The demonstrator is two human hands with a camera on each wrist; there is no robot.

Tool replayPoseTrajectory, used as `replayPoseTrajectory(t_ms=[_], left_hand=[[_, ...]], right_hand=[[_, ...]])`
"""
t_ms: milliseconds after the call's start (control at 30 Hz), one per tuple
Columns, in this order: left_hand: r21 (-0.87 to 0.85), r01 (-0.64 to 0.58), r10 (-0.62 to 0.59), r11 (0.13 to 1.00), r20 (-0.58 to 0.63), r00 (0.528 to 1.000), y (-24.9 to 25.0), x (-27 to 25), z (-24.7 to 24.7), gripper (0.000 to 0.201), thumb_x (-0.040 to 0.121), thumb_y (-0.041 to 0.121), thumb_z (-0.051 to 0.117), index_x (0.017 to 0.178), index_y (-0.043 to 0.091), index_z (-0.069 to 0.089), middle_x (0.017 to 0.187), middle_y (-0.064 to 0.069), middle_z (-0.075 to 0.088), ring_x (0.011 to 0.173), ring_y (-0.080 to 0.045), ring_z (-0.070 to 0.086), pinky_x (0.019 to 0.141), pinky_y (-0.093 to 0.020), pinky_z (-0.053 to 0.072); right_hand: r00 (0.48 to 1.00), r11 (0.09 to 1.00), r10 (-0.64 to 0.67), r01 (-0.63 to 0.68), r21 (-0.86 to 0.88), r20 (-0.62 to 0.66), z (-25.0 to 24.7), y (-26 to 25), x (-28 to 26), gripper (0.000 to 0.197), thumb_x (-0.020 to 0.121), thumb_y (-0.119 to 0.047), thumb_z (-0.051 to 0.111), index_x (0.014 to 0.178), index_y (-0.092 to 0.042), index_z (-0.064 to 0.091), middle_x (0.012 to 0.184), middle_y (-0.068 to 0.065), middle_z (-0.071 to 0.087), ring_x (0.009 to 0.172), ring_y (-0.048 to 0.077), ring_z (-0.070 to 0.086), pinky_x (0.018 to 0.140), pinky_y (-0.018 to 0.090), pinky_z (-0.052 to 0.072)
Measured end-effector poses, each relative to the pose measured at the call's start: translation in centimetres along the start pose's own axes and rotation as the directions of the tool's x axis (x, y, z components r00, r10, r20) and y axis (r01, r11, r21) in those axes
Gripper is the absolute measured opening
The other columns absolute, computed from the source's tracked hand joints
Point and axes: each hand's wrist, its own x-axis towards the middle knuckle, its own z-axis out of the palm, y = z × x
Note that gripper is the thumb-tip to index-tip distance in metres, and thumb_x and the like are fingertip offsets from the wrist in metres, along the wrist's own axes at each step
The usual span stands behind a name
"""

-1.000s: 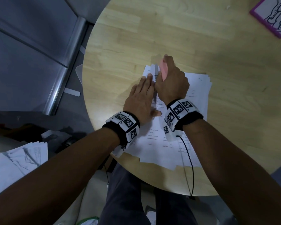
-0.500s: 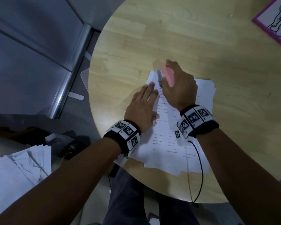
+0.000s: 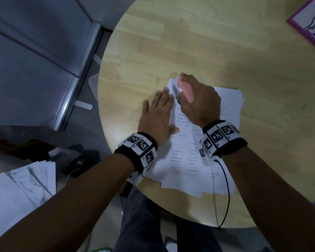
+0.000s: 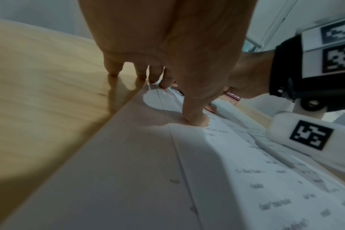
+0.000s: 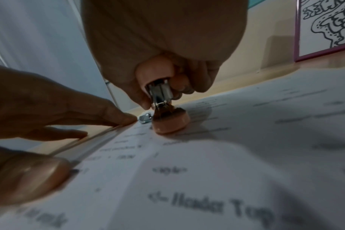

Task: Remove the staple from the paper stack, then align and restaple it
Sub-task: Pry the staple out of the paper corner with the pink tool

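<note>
A stack of printed white paper lies on the round wooden table, its sheets fanned unevenly at the near edge. My right hand grips a pink stapler with a metal core, held over the stack's far left corner; its pink base rests on the top sheet. My left hand lies flat with straight fingers on the stack's left edge, thumb pressing the paper, fingertips beside the stapler. The staple itself cannot be made out.
A purple-framed drawing lies at the table's far right. More loose sheets sit low on the left, off the table. A grey cabinet stands left of the table. A black cable runs from my right wrist across the paper.
The right hand has tilted the stapler so its metal part shows more over the corner. The left hand stays flat on the paper's left edge.
</note>
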Motion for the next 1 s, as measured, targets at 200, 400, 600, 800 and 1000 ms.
replayPoseTrajectory(t_ms=[200,400,600,800,1000], left_hand=[[0.035,-0.02,0.019,0.999,0.012,1.0,0.0,0.2,-0.5,0.1,0.085,0.053,0.064,0.155,0.012,0.006,0.165,-0.003,-0.009,0.152,-0.025,-0.008,0.122,-0.054,0.004],[0.063,-0.014,0.013,0.998,0.01,1.0,0.1,0.4,-0.7,0.102,0.081,0.055,0.066,0.155,0.013,0.01,0.165,-0.002,-0.004,0.152,-0.025,-0.003,0.12,-0.058,0.007],[0.079,-0.013,0.011,0.997,0.031,0.999,0.2,0.4,-0.8,0.1,0.083,0.054,0.064,0.155,0.013,0.007,0.165,-0.002,-0.006,0.152,-0.026,-0.006,0.119,-0.061,0.007],[0.098,-0.014,0.01,0.995,0.037,0.999,0.2,0.4,-0.8,0.101,0.084,0.055,0.063,0.155,0.013,0.006,0.165,-0.002,-0.005,0.152,-0.027,-0.005,0.119,-0.061,0.009],[0.087,-0.024,0.021,0.996,0.027,0.999,0.2,0.3,-0.6,0.1,0.084,0.054,0.064,0.156,0.013,0.008,0.165,-0.002,-0.006,0.152,-0.027,-0.005,0.119,-0.061,0.008]], right_hand=[[0.999,0.995,0.046,-0.047,-0.083,-0.009,0.9,-0.9,-0.2,0.047,0.092,-0.036,0.054,0.138,-0.029,0.047,0.096,0.002,0.07,0.084,0.03,0.066,0.067,0.036,0.049],[0.998,0.991,0.051,-0.054,-0.121,-0.028,1.5,-1.4,-0.1,0.052,0.092,-0.031,0.055,0.142,-0.029,0.043,0.095,0.004,0.067,0.08,0.029,0.064,0.062,0.034,0.047],[0.999,0.978,-0.004,-0.005,-0.209,-0.042,1.3,-1.3,0.3,0.048,0.095,-0.032,0.056,0.142,-0.028,0.045,0.089,0.002,0.066,0.066,0.027,0.062,0.054,0.028,0.038],[0.992,0.992,0.117,-0.119,-0.051,-0.037,1.6,-1.7,0.3,0.053,0.092,-0.031,0.057,0.143,-0.03,0.042,0.107,0.003,0.068,0.092,0.03,0.066,0.073,0.038,0.049],[0.997,0.98,-0.036,0.023,-0.199,-0.064,1.4,-1.8,2.1,0.048,0.097,-0.034,0.05,0.143,-0.026,0.045,0.094,0.007,0.067,0.074,0.03,0.064,0.057,0.029,0.036]])
